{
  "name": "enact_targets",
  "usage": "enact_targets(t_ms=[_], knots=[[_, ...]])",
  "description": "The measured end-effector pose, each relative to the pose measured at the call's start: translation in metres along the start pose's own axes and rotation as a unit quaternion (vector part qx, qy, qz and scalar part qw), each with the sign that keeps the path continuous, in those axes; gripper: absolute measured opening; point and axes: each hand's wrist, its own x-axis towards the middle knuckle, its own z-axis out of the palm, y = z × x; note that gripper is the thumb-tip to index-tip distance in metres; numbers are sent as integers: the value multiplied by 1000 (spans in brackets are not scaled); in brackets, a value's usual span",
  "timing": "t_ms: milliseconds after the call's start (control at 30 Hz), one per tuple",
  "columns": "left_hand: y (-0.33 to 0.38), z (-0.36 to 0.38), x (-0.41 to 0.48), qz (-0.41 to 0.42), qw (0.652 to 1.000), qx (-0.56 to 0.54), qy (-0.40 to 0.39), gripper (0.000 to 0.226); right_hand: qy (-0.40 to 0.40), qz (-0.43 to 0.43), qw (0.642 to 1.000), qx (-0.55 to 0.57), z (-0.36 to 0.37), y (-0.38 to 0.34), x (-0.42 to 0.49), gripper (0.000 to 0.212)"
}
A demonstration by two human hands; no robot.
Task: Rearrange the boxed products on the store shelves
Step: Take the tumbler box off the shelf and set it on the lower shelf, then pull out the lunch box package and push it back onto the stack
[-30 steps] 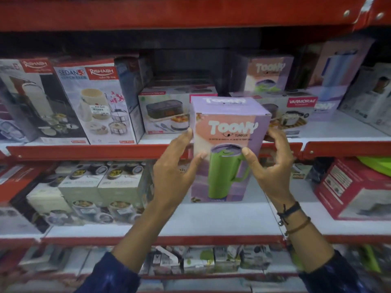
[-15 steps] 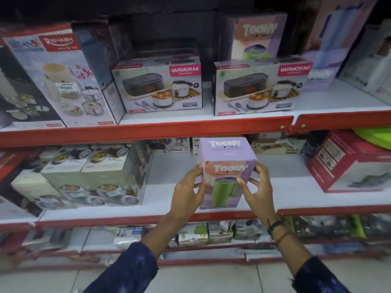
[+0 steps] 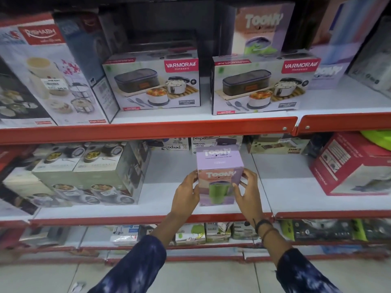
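A lilac Toony tumbler box (image 3: pixel 219 166) with a green tumbler printed on its front stands upright on the white middle shelf (image 3: pixel 285 187). My left hand (image 3: pixel 186 192) presses its left side and my right hand (image 3: pixel 248 190) its right side, so both grip it. On the shelf above stand two Varmora lunch-box boxes (image 3: pixel 152 83) (image 3: pixel 264 85), with another Toony box (image 3: pixel 262 28) behind the right one.
A tall Rishabh box (image 3: pixel 48 70) fills the upper shelf's left. On the middle shelf, green-grey casserole boxes (image 3: pixel 88 172) sit left of the tumbler box, a red box (image 3: pixel 351 163) sits right, and Pexpo boxes (image 3: pixel 211 141) are behind. Small boxes line the lower shelf (image 3: pixel 190 233).
Both hands carried the Toony tumbler box down from in front of the upper shelf to the middle shelf, where it now stands. My view tilted downward.
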Motion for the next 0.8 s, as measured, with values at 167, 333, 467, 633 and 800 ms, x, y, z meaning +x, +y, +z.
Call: enact_targets(t_ms=[167, 333, 467, 633, 800], knots=[[15, -10, -3, 42, 997, 23, 56, 42, 37, -32, 999, 8, -15, -11, 2, 40], [70, -36, 24, 209, 960, 28, 183, 25, 108, -100, 988, 49, -54, -53, 31, 41], [125, -64, 67, 223, 949, -26, 223, 28, 184, -158, 969, 54, -97, -98, 78, 39], [163, -79, 127, 166, 963, -48, 207, 40, 262, -166, 951, -13, -144, -122, 147, 45], [158, -65, 165, 53, 983, -85, 152, 48, 189, -17, 981, -50, -162, -99, 198, 66]])
